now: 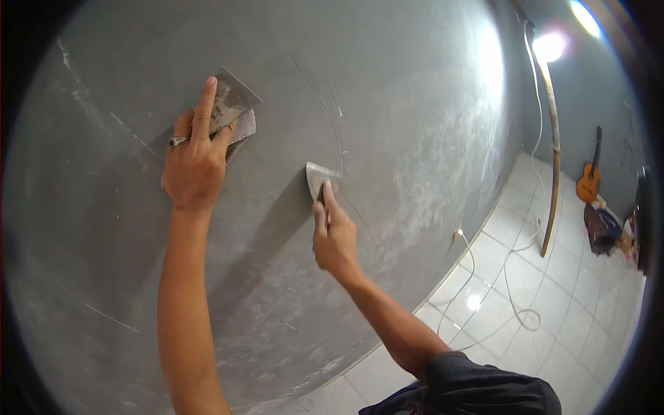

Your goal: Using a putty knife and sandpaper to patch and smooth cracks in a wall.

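A grey wall (277,263) with thin cracks and pale scuffs fills most of the head view. My right hand (337,235) is closed on a putty knife (324,173), its index finger stretched along the tool. The blade is at a long curved crack (319,93) in the wall's middle. Higher and to the left, my left hand (195,152) grips a flat metal scraper (234,100) smeared with dried filler. A paler flat piece (243,130) shows under that scraper; what it is I cannot tell. A ring sits on one left finger.
At the right, a long pole (554,152) leans beside a lit lamp (550,47). A white cable (512,287) loops over the white floor tiles (574,297) to a plug at the wall (458,235). A guitar (589,180) and a dark bag (602,228) stand farther back.
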